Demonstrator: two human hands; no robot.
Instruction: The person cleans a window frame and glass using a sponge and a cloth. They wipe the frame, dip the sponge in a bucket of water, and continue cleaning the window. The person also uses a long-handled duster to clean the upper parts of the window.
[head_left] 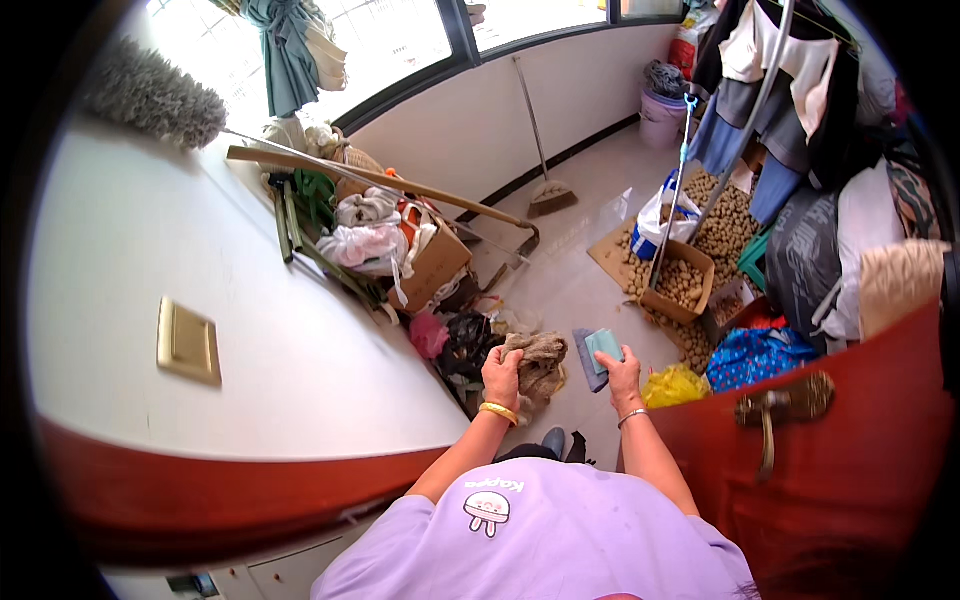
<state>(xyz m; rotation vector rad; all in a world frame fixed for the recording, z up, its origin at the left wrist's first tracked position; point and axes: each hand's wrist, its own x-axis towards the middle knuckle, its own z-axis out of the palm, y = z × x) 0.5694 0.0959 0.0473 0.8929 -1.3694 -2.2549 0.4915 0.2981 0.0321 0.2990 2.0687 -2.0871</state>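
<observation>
My left hand (502,378), with a gold bangle at its wrist, grips a crumpled brown rag (537,362). In my right hand (626,375) there is a folded light-teal cloth (604,347). A grey-blue flat piece (588,360) shows along its left side; I cannot tell whether it is a second cloth. Both hands are raised in front of my body, a short gap between what they hold. Below and left of the brown rag lie a black plastic bag (470,338) and a pink bag (429,335).
A red door (840,450) with a brass handle (785,400) stands at the right. Potatoes (722,225) lie on the floor beside a cardboard box (690,300) and a yellow bag (675,384). Piled bags and a carton (432,268) line the left. A broom (550,198) leans at the far wall.
</observation>
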